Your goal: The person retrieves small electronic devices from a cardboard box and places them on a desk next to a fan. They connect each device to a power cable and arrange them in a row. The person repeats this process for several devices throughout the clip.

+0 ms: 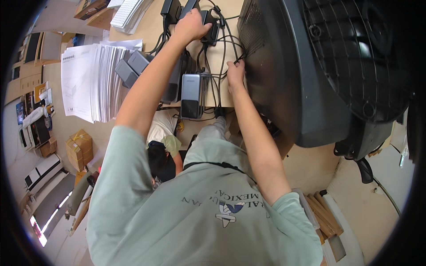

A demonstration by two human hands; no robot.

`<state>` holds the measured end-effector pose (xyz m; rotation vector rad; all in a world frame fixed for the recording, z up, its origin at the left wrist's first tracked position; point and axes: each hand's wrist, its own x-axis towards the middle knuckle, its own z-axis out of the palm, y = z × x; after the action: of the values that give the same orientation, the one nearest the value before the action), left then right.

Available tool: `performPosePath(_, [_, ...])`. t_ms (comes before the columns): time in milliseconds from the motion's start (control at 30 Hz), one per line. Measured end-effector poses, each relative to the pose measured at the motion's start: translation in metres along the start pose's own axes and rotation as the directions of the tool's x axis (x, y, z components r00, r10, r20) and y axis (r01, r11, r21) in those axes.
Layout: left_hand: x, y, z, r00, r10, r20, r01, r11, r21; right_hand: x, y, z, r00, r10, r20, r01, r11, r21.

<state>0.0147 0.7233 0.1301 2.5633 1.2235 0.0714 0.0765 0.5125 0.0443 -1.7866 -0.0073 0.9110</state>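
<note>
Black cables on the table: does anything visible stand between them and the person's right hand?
Nothing visible does: the right hand is right at the black cables, apparently touching them, beside the large black machine. The left hand is at a black box.

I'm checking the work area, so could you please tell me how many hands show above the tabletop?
2: the left hand on a black block, the right hand at black cables beside the large black machine. Others may be hidden.
</note>
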Motion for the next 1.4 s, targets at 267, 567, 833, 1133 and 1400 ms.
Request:
performPosePath(267, [0.044, 0.014, 0.032, 0.989, -0.083, 0.119, 0.068, 0.991, 0.119, 0.025, 0.018, 0.008, 1.000, -0.021, -0.011, 0.019, 0.991, -0.134])
performPosePath(567, [0.063, -0.010, 0.038, 0.983, -0.098, -0.153, 0.125, 0.976, 0.179, 0.039, -0.046, 0.053, 1.000, -0.015, -0.026, 0.001, 0.879, -0.477])
performPosePath(833, [0.054, 0.007, 0.022, 0.992, 0.028, -0.123, -0.001, 0.976, 0.217, 0.069, -0.048, 0.055, 0.997, -0.076, 0.032, 0.074, 0.665, -0.743])
performPosePath(1133, [-0.025, 0.003, -0.025, 0.900, 0.239, -0.365, -0.166, 0.961, 0.220, -0.046, -0.001, -0.016, 0.916, -0.338, 0.217, 0.371, 0.919, -0.131])
performPosePath(1400, [-0.277, 0.054, -0.070, 0.946, -0.147, -0.289, -0.079, 0.761, -0.645, -0.131, 0.062, 0.002, 0.958, -0.011, 0.287, 0.031, 0.997, -0.064])
